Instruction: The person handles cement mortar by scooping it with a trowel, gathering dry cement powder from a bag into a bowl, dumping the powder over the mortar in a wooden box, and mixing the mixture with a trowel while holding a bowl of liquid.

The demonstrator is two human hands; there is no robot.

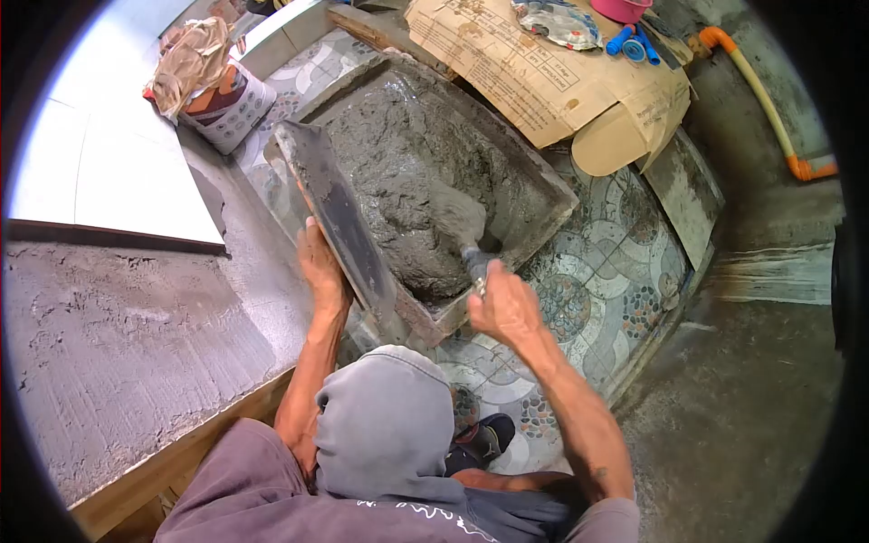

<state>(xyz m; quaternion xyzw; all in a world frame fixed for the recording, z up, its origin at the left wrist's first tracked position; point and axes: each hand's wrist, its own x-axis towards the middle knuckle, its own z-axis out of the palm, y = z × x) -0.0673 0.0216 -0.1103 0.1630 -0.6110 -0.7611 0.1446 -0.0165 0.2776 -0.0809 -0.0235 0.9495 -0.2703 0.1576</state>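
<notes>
- At nine o'clock: left hand [324, 271] grasping tilted dark board [339, 213]
- Four o'clock: right hand [509, 306] clenched round trowel [472, 256] handle
- Twelve: wet mortar [389, 172] in tray [543, 233]

No complete word, brand or number is legible in my view. Marked surfaces are as follows. The cardboard sheet [566, 104] carries dark printing: a ruled panel [548, 71] divided into cells, each with characters too small to read, and further faint lines of print toward its right end. The crumpled plastic bag [557, 24] on the cardboard bears coloured print, distorted by creases. The back of my dark shirt [317, 520] carries white script lettering [430, 509]; it follows the folds, is partly cut off by the lower edge of the view, and cannot be deciphered.
</notes>
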